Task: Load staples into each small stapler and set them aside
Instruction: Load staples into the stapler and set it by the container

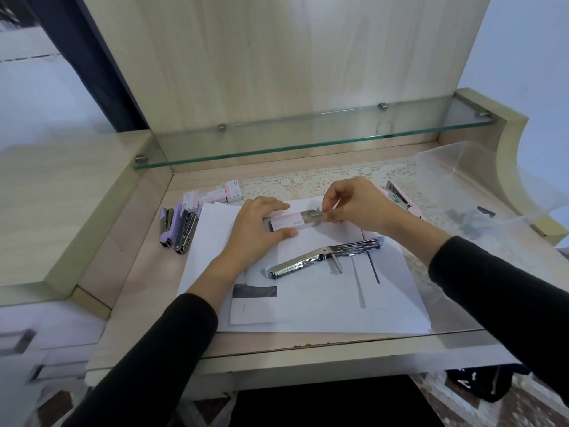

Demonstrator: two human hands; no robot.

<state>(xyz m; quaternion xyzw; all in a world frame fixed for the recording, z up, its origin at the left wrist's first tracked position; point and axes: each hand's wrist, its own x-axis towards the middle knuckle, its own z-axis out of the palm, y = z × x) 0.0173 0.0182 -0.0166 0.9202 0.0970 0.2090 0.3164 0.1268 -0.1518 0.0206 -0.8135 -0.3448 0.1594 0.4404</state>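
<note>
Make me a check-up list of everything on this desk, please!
Surface: desk, glass top, lace mat, white paper sheets.
Job's things: open stapler on paper; two purple staplers at left; pink stapler at right; staple boxes.
Clutter: clear plastic tub.
Grippers: left hand holds a staple box; right hand pinches staples at its end.
Cables: nothing seen.
Surroundings: glass shelf, wooden back panel.

Glass shelf on a wooden back panel, lace mat, printed paper sheets, clear plastic container.
</note>
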